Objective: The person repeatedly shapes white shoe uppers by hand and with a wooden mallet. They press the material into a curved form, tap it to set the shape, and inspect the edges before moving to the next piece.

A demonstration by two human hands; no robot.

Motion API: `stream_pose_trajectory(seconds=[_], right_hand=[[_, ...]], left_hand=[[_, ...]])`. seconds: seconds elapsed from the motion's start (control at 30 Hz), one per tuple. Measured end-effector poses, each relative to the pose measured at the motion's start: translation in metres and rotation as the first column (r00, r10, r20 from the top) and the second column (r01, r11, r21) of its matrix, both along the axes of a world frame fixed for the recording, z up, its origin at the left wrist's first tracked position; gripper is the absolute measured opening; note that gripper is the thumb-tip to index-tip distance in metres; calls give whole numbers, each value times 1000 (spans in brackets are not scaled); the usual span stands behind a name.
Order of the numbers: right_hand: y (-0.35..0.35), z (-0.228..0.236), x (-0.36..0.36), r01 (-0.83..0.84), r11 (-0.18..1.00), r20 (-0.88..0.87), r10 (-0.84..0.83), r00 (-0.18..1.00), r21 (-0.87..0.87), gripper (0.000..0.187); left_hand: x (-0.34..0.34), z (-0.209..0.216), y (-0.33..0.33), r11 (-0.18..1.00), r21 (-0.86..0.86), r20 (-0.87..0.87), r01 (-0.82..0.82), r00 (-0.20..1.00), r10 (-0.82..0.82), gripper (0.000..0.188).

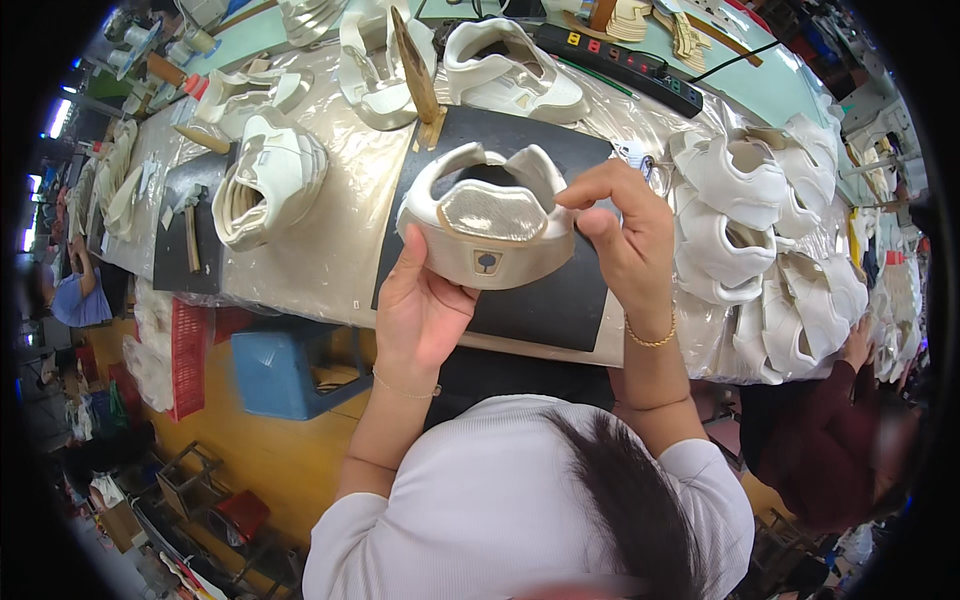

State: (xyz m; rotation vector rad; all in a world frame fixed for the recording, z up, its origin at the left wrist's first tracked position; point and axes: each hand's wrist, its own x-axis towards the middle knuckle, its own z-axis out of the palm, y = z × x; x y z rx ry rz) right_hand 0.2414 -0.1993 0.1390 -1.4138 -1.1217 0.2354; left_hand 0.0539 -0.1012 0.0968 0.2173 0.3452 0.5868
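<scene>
A white shoe upper (507, 262) is held over the black mat, its heel side toward me, with a small dark tree-shaped mark on a patch. Its collar shows a shiny, pale grey lining. My left hand (428, 305) grips it from below at the left, thumb on the outside. At the upper's right edge is my right hand (632, 225), fingers curled, with index fingertip and thumb close together by the collar. Whether a small thing sits between them I cannot make out. Under both lies the black mat (545, 320) on the plastic-covered table.
Stacked white uppers (735, 180) stand to the right, and nested ones (265, 185) to the left. A wooden horn-shaped post (415, 70) rises behind the mat. Farther back lies a black power strip (620, 65). A hammer (192, 230) rests at left; a blue stool (290, 368) stands below.
</scene>
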Motion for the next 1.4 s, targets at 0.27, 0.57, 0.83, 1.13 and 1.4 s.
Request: stream_pose_trajectory(seconds=[0.27, 0.57, 0.83, 1.13, 1.4], right_hand=[[-3, -10, -14, 24, 987, 229, 13, 973, -157, 48], [1, -6, -13, -172, 969, 204, 207, 957, -179, 46], [-8, -10, -6, -220, 975, -23, 220, 975, 30, 63], [-38, 60, -91, -637, 220, -418, 891, -178, 739, 43], [-30, 68, -113, -519, 73, -385, 759, -525, 852, 47]], left_hand=[[-5, -14, -18, 998, 20, 16, 62, 998, -63, 47], [-38, 42, 10, -175, 929, -135, 325, 741, 658, 49], [2, 58, 13, 170, 896, -439, 411, 880, 184, 60], [-16, 67, -9, 406, 880, -393, 247, 859, 329, 73], [-102, 94, 21, -203, 940, 43, 272, 498, 866, 65]])
